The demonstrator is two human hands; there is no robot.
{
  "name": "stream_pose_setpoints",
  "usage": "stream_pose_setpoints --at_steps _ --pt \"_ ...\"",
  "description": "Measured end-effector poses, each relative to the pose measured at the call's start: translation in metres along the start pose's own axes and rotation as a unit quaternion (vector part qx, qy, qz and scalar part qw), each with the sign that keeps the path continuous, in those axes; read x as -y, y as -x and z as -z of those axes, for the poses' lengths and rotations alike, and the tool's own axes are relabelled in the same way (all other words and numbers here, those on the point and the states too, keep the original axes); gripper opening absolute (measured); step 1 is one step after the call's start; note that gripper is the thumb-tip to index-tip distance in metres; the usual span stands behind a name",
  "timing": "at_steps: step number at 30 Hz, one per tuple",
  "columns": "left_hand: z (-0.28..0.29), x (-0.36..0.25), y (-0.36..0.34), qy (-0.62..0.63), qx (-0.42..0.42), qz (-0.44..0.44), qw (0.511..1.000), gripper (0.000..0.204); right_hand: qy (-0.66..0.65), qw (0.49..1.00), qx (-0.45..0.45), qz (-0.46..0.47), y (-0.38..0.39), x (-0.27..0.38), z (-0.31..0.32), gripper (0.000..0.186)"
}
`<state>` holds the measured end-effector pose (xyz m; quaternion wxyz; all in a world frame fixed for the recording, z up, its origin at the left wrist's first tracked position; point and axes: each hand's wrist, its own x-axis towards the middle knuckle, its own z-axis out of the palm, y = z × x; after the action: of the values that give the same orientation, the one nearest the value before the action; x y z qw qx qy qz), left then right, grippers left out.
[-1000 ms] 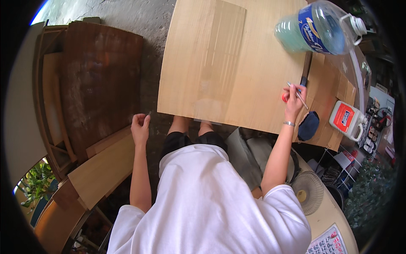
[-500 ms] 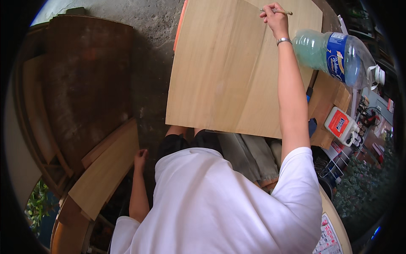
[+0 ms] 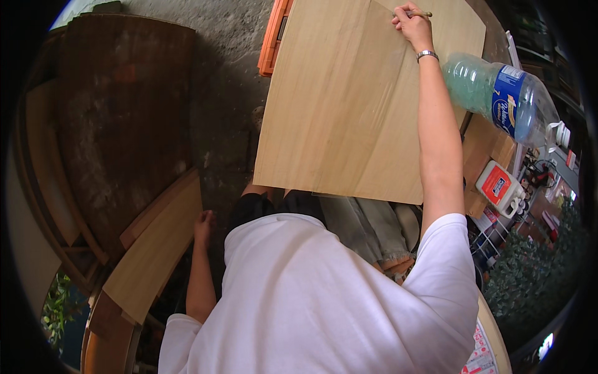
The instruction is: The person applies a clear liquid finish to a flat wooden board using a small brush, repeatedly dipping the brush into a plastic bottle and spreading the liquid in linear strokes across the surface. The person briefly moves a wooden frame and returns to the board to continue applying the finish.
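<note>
My right hand (image 3: pixel 412 23) reaches far out over a large pale plywood sheet (image 3: pixel 349 106) and grips a thin brush (image 3: pixel 421 14) whose tip rests near the sheet's far edge. A metal bracelet circles that wrist. My left hand (image 3: pixel 204 224) hangs low at my left side with fingers loosely curled, holding nothing, close to a light wooden plank (image 3: pixel 156 255). My white shirt fills the lower middle of the view.
A big plastic bottle with greenish liquid (image 3: pixel 501 103) lies at the right beside a white glue bottle with red label (image 3: pixel 498 187). An orange case (image 3: pixel 274 37) sits under the sheet's far left corner. Dark wooden boards (image 3: pixel 118 118) lean at the left over concrete floor.
My right arm has stretched from the sheet's right edge to its far edge with the brush. My left hand dropped from the sheet's near edge down to my side.
</note>
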<state>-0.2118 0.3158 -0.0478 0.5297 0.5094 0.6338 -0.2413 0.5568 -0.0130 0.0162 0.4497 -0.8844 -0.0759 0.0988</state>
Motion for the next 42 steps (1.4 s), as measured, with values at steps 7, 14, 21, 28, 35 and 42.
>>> stream_pose_setpoints --at_steps 7,14,21,28,35,42 --pt "-0.013 -0.026 -0.006 0.021 0.013 -0.022 0.999 0.03 0.045 0.999 0.0 -0.005 -0.004 -0.004 -0.004 0.016" --pt "-0.023 -0.027 -0.009 0.018 0.027 -0.042 0.999 0.029 0.135 0.991 0.0 0.023 0.011 0.009 -0.009 0.017" --pt "-0.027 -0.015 -0.028 0.044 0.03 -0.05 0.997 0.032 0.118 0.993 -0.009 0.009 0.064 0.015 -0.021 0.019" --pt "-0.032 -0.027 -0.03 0.032 0.024 -0.054 0.998 0.034 0.084 0.996 -0.002 -0.014 0.111 0.022 -0.029 0.016" --pt "-0.027 -0.024 -0.024 0.035 0.02 -0.062 0.997 0.034 0.102 0.995 0.007 -0.007 0.158 0.024 -0.036 0.016" --pt "-0.022 -0.013 -0.025 0.023 0.013 -0.053 0.998 0.034 0.136 0.99 0.033 -0.005 0.206 0.028 -0.037 0.014"
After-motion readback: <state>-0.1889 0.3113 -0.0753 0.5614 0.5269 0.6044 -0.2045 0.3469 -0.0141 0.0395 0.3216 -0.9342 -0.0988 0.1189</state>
